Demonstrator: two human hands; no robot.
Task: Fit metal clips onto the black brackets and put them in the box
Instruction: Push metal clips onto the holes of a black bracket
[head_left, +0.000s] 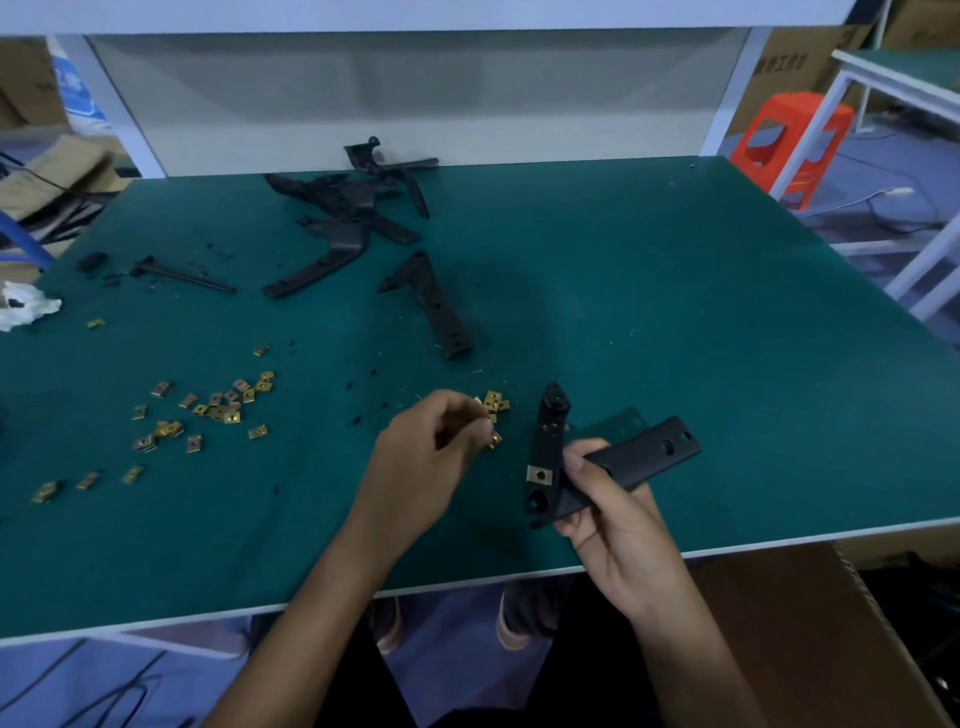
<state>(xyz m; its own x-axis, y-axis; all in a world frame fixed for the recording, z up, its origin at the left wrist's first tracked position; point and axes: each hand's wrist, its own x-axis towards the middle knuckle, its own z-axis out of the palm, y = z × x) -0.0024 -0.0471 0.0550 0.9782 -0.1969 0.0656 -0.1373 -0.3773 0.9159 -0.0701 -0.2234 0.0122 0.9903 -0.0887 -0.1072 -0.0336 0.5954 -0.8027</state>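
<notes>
My right hand (613, 519) grips a black L-shaped bracket (639, 457) just above the table's front edge; one metal clip (539, 474) sits on its upright arm. My left hand (431, 457) hovers to the left of the bracket, fingers curled and pinching a brass-coloured clip (494, 440) at a small heap of clips (493, 402). Many more clips (218, 410) lie scattered on the green mat at the left. A single bracket (434, 304) lies in the middle, and a pile of brackets (353, 208) sits at the back.
A cardboard box (810, 634) stands on the floor at the lower right, below the table edge. A thin black part (182, 275) and crumpled white paper (23, 309) lie at the far left. A red stool (789, 145) stands beyond the table's right side.
</notes>
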